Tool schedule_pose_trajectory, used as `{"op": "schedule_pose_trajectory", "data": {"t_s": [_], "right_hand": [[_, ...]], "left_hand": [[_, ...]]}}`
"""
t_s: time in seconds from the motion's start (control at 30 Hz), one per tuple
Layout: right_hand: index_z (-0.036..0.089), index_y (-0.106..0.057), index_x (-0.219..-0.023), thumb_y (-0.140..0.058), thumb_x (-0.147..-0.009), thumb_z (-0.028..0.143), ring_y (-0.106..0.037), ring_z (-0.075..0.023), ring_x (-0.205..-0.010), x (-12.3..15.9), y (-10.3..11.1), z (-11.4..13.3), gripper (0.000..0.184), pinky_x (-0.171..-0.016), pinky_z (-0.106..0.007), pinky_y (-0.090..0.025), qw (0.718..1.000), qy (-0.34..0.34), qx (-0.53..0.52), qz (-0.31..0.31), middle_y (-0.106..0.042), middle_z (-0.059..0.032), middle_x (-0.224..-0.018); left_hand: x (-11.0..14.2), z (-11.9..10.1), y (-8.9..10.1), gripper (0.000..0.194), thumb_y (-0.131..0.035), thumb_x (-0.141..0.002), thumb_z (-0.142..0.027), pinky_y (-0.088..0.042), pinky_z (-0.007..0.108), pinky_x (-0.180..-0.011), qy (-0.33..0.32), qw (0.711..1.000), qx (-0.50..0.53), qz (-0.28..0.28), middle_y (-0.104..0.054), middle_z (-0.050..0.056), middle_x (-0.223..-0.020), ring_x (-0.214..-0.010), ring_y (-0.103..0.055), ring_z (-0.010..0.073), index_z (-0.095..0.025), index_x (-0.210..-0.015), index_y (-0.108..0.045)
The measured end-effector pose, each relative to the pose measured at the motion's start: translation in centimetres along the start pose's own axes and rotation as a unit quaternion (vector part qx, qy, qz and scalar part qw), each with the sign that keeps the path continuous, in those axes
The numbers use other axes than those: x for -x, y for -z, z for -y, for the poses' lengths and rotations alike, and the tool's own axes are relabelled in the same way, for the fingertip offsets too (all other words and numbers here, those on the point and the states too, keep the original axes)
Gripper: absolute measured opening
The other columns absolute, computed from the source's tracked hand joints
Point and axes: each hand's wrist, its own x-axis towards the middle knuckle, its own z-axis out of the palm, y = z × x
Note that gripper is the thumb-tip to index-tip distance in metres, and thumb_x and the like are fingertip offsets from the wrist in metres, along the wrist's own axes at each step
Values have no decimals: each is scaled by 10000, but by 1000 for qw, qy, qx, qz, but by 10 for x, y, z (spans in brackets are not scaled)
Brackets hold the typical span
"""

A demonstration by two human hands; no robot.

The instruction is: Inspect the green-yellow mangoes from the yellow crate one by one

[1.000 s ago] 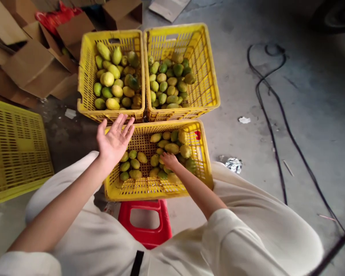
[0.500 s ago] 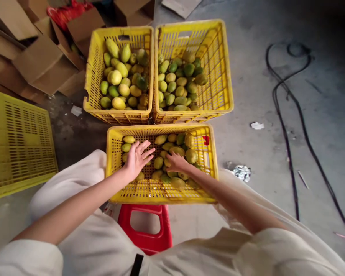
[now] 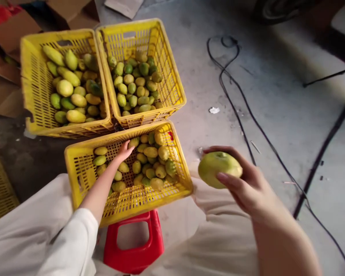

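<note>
My right hand (image 3: 247, 180) is raised close to the camera, to the right of the near crate, with its fingers and thumb wrapped round a large yellow-green papaya (image 3: 218, 168). The dark stem end of that fruit faces up. Inside the near yellow crate (image 3: 126, 210), my left hand (image 3: 124, 150) reaches to the back row and closes its thumb and fingers on the end of a papaya (image 3: 134, 142). More papayas (image 3: 151, 152) lie mostly in the right half of this crate, and several sit along its left side.
Two yellow crates of papayas, the left one (image 3: 25, 80) and the right one (image 3: 172, 73), stand behind the near crate. A red stool (image 3: 158, 241) is below it. Cardboard boxes (image 3: 14, 34) are at the far left. Black cables (image 3: 247, 103) lie on the floor at right.
My right hand has left the near crate and come up to the right, now with a papaya in it. My left hand went from spread above the crate to a back-row papaya. The view turned right.
</note>
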Motion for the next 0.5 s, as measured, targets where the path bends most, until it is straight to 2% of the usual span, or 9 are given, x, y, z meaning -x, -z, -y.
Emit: {"op": "schedule_pose_trajectory", "data": {"t_s": [0.07, 0.13, 0.23, 0.3, 0.4, 0.5], "right_hand": [[270, -757, -1173, -834, -882, 636, -761, -260, -864, -4, -12, -7, 474, -698, -334, -635, 997, -27, -64, -19, -806, -70, -1077], [265, -765, -1157, -843, -862, 647, -740, -244, -791, -7, -20, -10, 489, -651, -322, -618, 993, -46, -107, 3, -788, -48, -977], [277, -772, -1216, -871, -883, 611, -750, -243, -804, -4, -16, -2, 482, -642, -305, -613, 992, -42, -117, 2, -797, -56, -1027], [293, -760, -1270, -832, -948, 594, -753, -240, -782, 0, -9, 3, 447, -628, -305, -611, 992, -36, -122, -4, -801, -60, -1041], [310, -745, -1310, -788, -1006, 525, -761, -245, -815, 5, -2, 4, 375, -675, -322, -634, 995, -5, -69, -65, -800, -59, -1079], [303, -721, -1303, -803, -980, 396, -764, -251, -907, 3, -1, 0, 346, -764, -347, -657, 989, 37, 28, -138, -796, -64, -1154]], "left_hand": [[-9, 2, -17, 635, -740, -922, -215, -391, 563, -1384, 12, 999, -40, -11, -669, 241, -1665, -1627, -563, 426, -143, -1550, -680], [-14, 2, -33, 668, -730, -898, -147, -371, 542, -1398, 12, 997, -75, -23, -604, 271, -1715, -1662, -517, 429, -98, -1560, -652], [-20, 3, -50, 705, -702, -872, -70, -370, 529, -1398, -1, 992, -121, -42, -541, 294, -1751, -1681, -487, 423, -74, -1571, -611], [-26, 3, -57, 705, -699, -872, -52, -382, 546, -1386, -6, 987, -148, -55, -524, 314, -1745, -1671, -494, 435, -67, -1568, -587], [-37, 3, -64, 661, -715, -877, -38, -430, 596, -1336, 3, 981, -178, -75, -548, 356, -1671, -1608, -552, 476, -51, -1523, -574], [-45, 3, -67, 568, -735, -893, -43, -463, 628, -1283, 18, 976, -195, -95, -585, 356, -1585, -1532, -610, 492, -72, -1440, -584]]}}
